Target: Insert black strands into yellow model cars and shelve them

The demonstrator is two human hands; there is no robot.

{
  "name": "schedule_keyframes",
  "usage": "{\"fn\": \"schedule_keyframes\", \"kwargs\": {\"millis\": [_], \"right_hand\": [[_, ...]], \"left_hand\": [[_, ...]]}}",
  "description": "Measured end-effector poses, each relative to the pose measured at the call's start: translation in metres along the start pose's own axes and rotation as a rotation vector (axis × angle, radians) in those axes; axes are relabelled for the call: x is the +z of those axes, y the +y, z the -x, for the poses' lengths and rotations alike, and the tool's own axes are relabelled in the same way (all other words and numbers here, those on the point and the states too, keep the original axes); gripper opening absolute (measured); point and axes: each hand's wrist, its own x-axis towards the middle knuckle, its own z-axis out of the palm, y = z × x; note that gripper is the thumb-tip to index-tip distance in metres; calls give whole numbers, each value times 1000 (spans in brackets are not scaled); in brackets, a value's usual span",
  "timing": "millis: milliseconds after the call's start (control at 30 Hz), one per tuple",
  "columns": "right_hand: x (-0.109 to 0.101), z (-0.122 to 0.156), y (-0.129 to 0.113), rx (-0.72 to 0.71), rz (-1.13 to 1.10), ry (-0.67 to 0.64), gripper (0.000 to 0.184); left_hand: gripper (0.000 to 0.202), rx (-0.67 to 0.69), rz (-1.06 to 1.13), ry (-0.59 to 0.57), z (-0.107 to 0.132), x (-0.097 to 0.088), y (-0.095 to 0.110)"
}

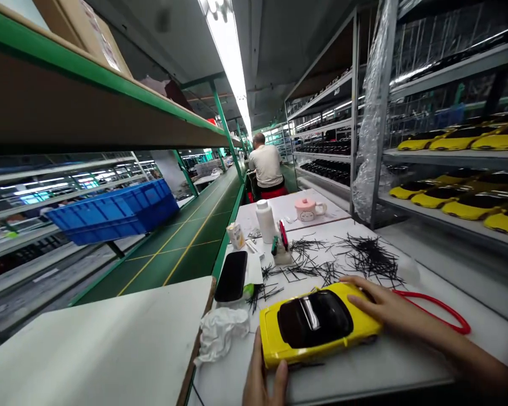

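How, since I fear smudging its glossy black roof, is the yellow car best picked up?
Grip the car by its yellow ends, one hand from each side, where the left hand and right hand sit. It lies roof-up, crosswise on the table, so both ends look reachable and the roof goes untouched.

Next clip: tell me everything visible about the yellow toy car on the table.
The yellow toy car is a glossy, plastic-looking body with a black tinted cabin top that catches a pale streak of light. It sits upright, at a slight angle, on the white table near its front edge. The left hand grips its left end, thumb against the side. The right hand rests with its fingers stretched over the right end. The wheels cannot be made out.
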Motion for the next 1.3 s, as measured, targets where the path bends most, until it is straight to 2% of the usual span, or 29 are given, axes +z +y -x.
{"fn": "schedule_keyframes", "kwargs": {"millis": [67, 133, 200, 267, 333, 400, 467, 533, 600, 700, 767, 833, 967, 1100, 1300], "right_hand": [[1, 4, -10, -107, 144, 82, 48], [4, 10, -25, -220, 245, 165, 40], [11, 18, -39, -317, 285, 174, 36], [25, 26, -47, -407, 291, 133, 42], [41, 33, -46, -482, 299, 131, 48], [53, 38, -38, -533, 305, 198, 46], [57, 41, -29, -589, 298, 245, 45], [55, 42, -21, -646, 274, 237, 46], [50, 43, -16, -685, 221, 203, 47], [45, 46, -13, -662, 146, 207, 46], [45, 48, -13, -628, 126, 228, 44], [45, 49, -14, -614, 103, 241, 44], [42, 47, -19, -618, 43, 247, 50], [40, 45, -19, -621, 28, 252, 53], [41, 46, -14, -626, 66, 245, 50]], "left_hand": [[52, 77, -175, 30, -2, -12, 7], [39, 130, -290, -22, -6, -21, 20], [35, 180, -337, -18, -11, -24, 36], [31, 241, -374, -36, -20, -20, 53], [30, 288, -438, -195, -33, -12, 70], [30, 313, -498, -328, -50, -1, 86], [30, 323, -544, -470, -72, 12, 99], [34, 290, -583, -605, -96, 28, 106], [40, 185, -526, -840, -122, 48, 107], [41, 114, -468, -1121, -155, 78, 98], [42, 81, -449, -1255, -169, 93, 89], [45, 70, -438, -1331, -178, 102, 82], [50, 92, -440, -1336, -185, 106, 71], [49, 94, -441, -1256, -184, 106, 61], [45, 33, -377, -1138, -179, 107, 54]]}}
